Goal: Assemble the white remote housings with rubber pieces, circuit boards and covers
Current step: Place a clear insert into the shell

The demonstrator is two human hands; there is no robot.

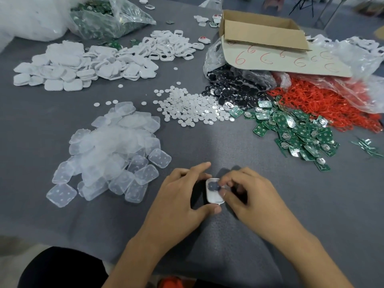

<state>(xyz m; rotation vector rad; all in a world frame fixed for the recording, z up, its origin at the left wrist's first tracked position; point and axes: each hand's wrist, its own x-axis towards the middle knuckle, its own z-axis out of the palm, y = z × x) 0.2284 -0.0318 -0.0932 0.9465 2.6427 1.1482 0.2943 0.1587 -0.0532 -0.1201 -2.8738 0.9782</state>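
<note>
The white housing [214, 197] lies on the grey bench [291, 221] right in front of the person, cradled in the left hand [180, 196]. Its thumb clamps the near edge and its fingers the far one, I'd judge to stop the shell sliding. The right hand [253, 196] comes in from the other side, thumb and forefinger curled in a pinch on a dark round piece [212, 186] sitting in the housing's upper half, apparently being seated there. The stock is fanned out within reach: translucent rubber pieces [108, 152] to the left, green circuit boards [297, 132] to the right and white covers [79, 63] heaped farther back.
</note>
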